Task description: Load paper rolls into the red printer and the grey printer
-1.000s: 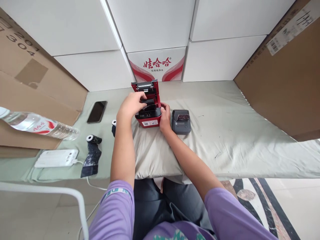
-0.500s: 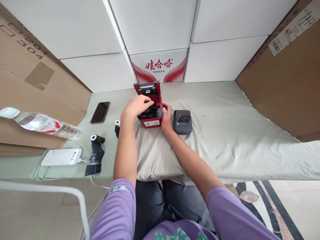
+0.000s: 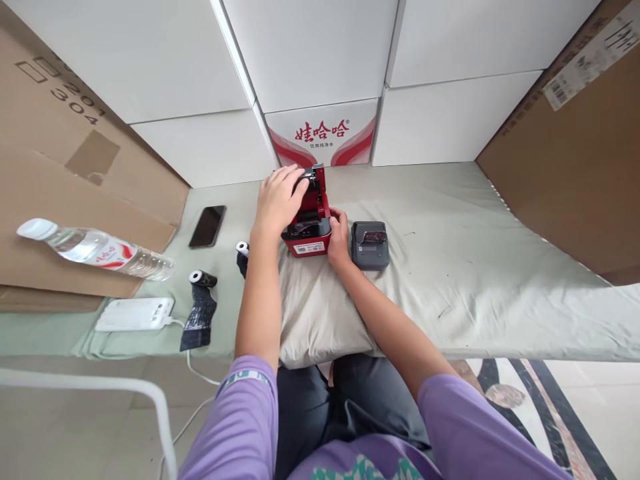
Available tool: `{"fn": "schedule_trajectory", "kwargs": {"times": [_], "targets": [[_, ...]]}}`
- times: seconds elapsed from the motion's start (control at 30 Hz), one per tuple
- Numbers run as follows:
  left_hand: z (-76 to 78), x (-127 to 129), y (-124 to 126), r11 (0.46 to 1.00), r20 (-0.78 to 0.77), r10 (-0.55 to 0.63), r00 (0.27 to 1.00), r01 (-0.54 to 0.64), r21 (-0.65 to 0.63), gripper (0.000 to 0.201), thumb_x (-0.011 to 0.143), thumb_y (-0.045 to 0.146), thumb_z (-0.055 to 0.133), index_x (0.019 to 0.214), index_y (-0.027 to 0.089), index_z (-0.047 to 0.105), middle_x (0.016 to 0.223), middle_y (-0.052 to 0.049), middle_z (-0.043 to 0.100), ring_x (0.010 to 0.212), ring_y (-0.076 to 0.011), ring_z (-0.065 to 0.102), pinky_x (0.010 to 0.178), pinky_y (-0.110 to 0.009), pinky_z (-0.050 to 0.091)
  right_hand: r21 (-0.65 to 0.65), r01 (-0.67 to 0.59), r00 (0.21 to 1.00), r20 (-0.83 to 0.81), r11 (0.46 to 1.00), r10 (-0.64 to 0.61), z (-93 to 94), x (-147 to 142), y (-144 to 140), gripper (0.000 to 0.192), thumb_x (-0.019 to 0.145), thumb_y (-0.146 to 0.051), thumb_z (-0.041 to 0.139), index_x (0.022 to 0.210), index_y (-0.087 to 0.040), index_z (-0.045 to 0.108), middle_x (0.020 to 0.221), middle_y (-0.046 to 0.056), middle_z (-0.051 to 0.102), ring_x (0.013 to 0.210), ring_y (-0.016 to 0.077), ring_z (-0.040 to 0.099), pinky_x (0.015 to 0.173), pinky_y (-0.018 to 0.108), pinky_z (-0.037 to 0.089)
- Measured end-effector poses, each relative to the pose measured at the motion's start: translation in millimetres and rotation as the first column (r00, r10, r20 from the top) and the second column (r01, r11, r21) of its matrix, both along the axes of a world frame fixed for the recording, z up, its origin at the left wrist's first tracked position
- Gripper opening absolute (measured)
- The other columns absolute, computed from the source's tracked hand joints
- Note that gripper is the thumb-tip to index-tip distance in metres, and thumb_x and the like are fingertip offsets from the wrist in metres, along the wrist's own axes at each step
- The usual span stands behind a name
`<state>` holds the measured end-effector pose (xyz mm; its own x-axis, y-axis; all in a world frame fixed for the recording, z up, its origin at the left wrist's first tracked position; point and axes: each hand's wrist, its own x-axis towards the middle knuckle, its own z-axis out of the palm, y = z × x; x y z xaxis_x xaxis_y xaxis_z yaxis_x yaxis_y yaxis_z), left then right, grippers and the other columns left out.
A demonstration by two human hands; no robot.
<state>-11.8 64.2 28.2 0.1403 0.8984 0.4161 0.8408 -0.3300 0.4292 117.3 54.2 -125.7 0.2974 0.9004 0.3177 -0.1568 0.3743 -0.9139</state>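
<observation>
A small red label printer (image 3: 311, 233) stands on a grey pillow (image 3: 320, 313), its hinged lid (image 3: 318, 190) raised and a dark roll in its bay. My left hand (image 3: 280, 197) lies over the top edge of that lid, fingers spread on it. My right hand (image 3: 339, 235) grips the printer's right side near the base. A dark grey printer (image 3: 371, 245) sits just to the right of it, untouched.
On the cloth-covered surface to the left lie a black phone (image 3: 207, 226), two dark paper rolls (image 3: 203, 279) (image 3: 242, 249), a white power bank (image 3: 135, 313) with a cable, and a water bottle (image 3: 97, 251). White boxes (image 3: 320, 133) stand behind, cardboard on both sides.
My left hand left the printer's roll bay and went up onto the raised lid, which now leans further forward. My right hand stayed on the printer's side.
</observation>
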Motion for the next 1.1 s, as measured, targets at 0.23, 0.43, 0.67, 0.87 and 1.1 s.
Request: {"fn": "schedule_trajectory", "kwargs": {"times": [0.23, 0.43, 0.67, 0.87, 1.1], "targets": [[12.8, 8, -15, 0.997, -0.054, 0.043, 0.998, -0.046, -0.063, 0.057, 0.110, 0.053, 0.028, 0.116, 0.022, 0.075, 0.123, -0.009, 0.074, 0.129, -0.0294, 0.060, 0.123, -0.044, 0.031, -0.007, -0.004, 1.000, -0.015, 1.000, 0.004, -0.2, -1, 1, 0.037, 0.095, -0.049, 0.047, 0.120, -0.025, 0.059, 0.124, 0.008, 0.066, 0.120, 0.0236, 0.060, 0.113, 0.045, 0.046], [29.6, 17, -34, 0.942, -0.179, 0.115, 0.977, -0.165, -0.292, 0.077, 0.105, 0.070, 0.021, 0.099, 0.023, 0.081, 0.097, -0.012, 0.079, 0.105, -0.0325, 0.072, 0.095, -0.038, 0.050, 0.002, -0.007, 1.000, -0.019, 1.000, 0.007, 1.4, 0, 0, 0.036, 0.096, -0.048, 0.047, 0.118, -0.023, 0.060, 0.123, 0.008, 0.066, 0.120, 0.0247, 0.060, 0.113, 0.046, 0.044], [26.5, 24, -32, 0.922, -0.240, 0.136, 0.961, -0.211, -0.323, 0.085, 0.104, 0.071, 0.018, 0.095, 0.019, 0.084, 0.090, -0.017, 0.078, 0.096, -0.0345, 0.073, 0.089, -0.041, 0.051, 0.005, -0.011, 1.000, -0.015, 1.000, 0.012, -0.4, 1, 1, 0.037, 0.096, -0.051, 0.047, 0.119, -0.024, 0.060, 0.122, 0.007, 0.066, 0.119, 0.0240, 0.060, 0.113, 0.044, 0.044], [18.3, 33, -24, 0.930, -0.299, 0.159, 0.941, -0.244, -0.275, 0.088, 0.103, 0.073, 0.018, 0.104, 0.013, 0.083, 0.099, -0.023, 0.077, 0.107, -0.0396, 0.070, 0.096, -0.045, 0.050, 0.010, -0.011, 1.000, 0.000, 1.000, 0.011, -0.5, 1, 1, 0.036, 0.097, -0.049, 0.046, 0.118, -0.023, 0.060, 0.122, 0.008, 0.065, 0.119, 0.0247, 0.060, 0.113, 0.045, 0.045], [18.6, 38, -27, 0.931, -0.295, 0.147, 0.944, -0.233, -0.281, 0.090, 0.102, 0.075, 0.019, 0.106, 0.012, 0.083, 0.103, -0.025, 0.077, 0.108, -0.0409, 0.070, 0.094, -0.046, 0.051, -0.001, -0.011, 1.000, 0.007, 1.000, 0.011, 0.6, 1, 0, 0.036, 0.096, -0.049, 0.046, 0.118, -0.024, 0.059, 0.122, 0.007, 0.065, 0.120, 0.0237, 0.059, 0.113, 0.044, 0.045]]}}
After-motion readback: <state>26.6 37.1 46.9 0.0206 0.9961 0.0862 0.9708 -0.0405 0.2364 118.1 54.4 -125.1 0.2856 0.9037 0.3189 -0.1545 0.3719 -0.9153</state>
